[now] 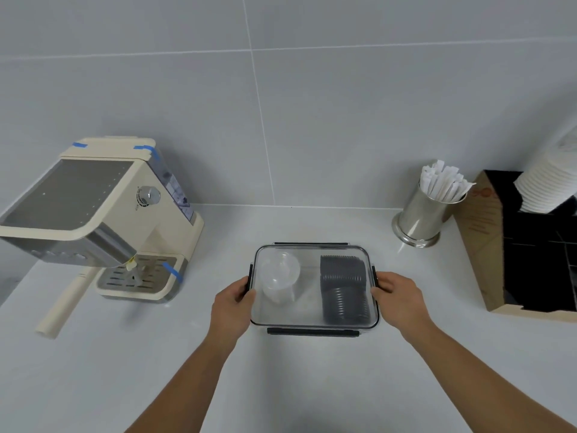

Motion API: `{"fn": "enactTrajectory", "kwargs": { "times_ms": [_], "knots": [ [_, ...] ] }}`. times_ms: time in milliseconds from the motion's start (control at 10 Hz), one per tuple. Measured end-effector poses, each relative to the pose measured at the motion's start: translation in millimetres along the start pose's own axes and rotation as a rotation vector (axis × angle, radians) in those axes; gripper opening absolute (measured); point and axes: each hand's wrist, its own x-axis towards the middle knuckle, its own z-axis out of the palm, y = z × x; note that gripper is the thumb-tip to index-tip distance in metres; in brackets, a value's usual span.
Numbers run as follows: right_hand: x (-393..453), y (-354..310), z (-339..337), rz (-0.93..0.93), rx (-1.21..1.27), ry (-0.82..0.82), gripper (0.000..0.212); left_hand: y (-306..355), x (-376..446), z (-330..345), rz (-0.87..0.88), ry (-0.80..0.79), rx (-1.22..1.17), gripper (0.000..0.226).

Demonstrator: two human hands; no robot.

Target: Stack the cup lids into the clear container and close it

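While lidded, container (pixel 313 321) between both hands.

The clear container (pixel 313 285) sits on the counter (pixel 312 385) at the middle, its cover on top. Inside it, a stack of clear lids (pixel 279 278) lies at the left and a stack of ribbed lids (pixel 343 290) at the right, the two apart. The left hand (pixel 232 303) grips the container's left side and the right hand (pixel 395 296) its right side (each at a side latch). Well to the left stands a coffee machine (pixel 103 220) against the wall. Behind and to the right stands a metal holder (pixel 423 218) with wrapped straws (pixel 441 182) in it. Just right of that lies a cardboard box (pixel 487 245), with a stack of cups (pixel 548 185) in it.
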Motion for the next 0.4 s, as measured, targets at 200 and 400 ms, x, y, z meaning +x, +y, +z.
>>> {"fn": "enactTrajectory", "kwargs": {
  "times_ms": [200, 400],
  "knots": [
    [-8, -2, -6, -0.059, -0.128, -0.041, 0.032, 7, -4, 0, 0.043, -0.017, 0.101, 0.028],
    [-22, -17, -18, -0.028, 0.074, -0.029, 0.026, 5, 2, -11, 0.091, -0.062, 0.171, 0.016]
  ]
}}
